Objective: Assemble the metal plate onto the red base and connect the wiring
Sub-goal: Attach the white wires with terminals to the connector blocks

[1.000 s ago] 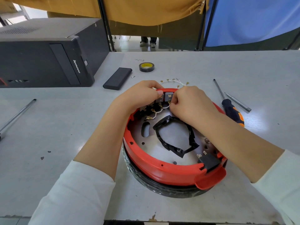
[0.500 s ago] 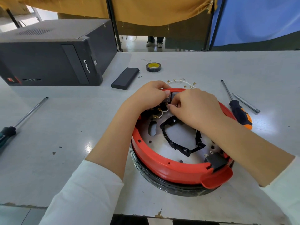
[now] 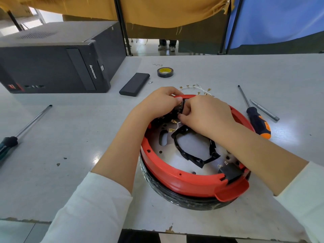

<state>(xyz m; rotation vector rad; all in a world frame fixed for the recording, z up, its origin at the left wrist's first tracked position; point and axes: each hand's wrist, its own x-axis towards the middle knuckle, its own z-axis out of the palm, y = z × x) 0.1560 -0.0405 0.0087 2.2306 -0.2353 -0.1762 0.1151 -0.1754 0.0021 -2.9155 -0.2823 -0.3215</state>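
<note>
Right now both hands are working at the far rim of the red base (image 3: 177,178), where a small black terminal block (image 3: 180,106) is sitting between them. The left hand (image 3: 157,102) is pinching that block from its left side, while the right hand (image 3: 206,116) is curling its fingers just beside it, apparently nipping a white wire (image 3: 178,124) with brass connectors; what exactly it is holding is hidden. So the block is lying just ahead of both sets of fingertips, equally near each. The metal plate (image 3: 189,146) is already lying flat inside the base, its face pointing up. The wire is trailing from the right fingers down toward the plate, and 1 loose wire bundle (image 3: 196,88) is lying beyond the rim.
</note>
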